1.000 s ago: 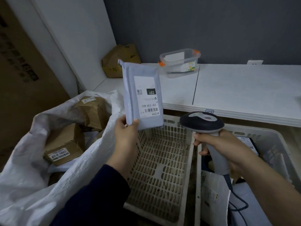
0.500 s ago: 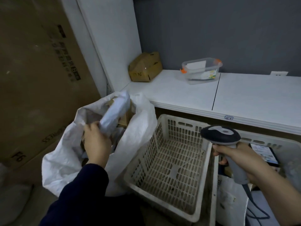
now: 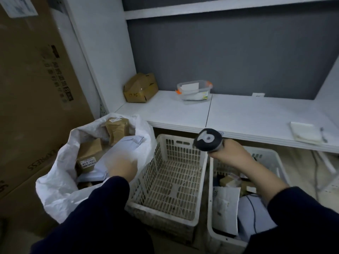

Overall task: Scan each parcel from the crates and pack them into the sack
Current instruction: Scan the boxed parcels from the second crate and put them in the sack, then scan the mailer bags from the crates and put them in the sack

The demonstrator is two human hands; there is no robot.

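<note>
Crowding the left, a tall cardboard carton (image 3: 33, 99) stands beside the white woven sack (image 3: 55, 182). In the sack's open mouth, among taped brown boxes (image 3: 89, 153), lies the flat, pale plastic mailer (image 3: 122, 148), its long axis slanting up toward the surface (image 3: 256, 114). The left hand (image 3: 122, 166) is blurred over it, so I cannot tell its grip. The right hand (image 3: 232, 155) clasps the scanner (image 3: 208, 139) above two slotted plastic crates (image 3: 176, 137), and the right crate holds parcels (image 3: 226, 204).

White shelf (image 3: 247, 114): crumpled brown box (image 3: 140, 88) in back-left corner, clear tub (image 3: 194, 89) by back edge, folded white cloth (image 3: 305, 132) with pen (image 3: 323, 135) beside it front right. Floor (image 3: 300, 171) below: sack (image 3: 55, 180), empty crate (image 3: 176, 180), second crate (image 3: 271, 154).
</note>
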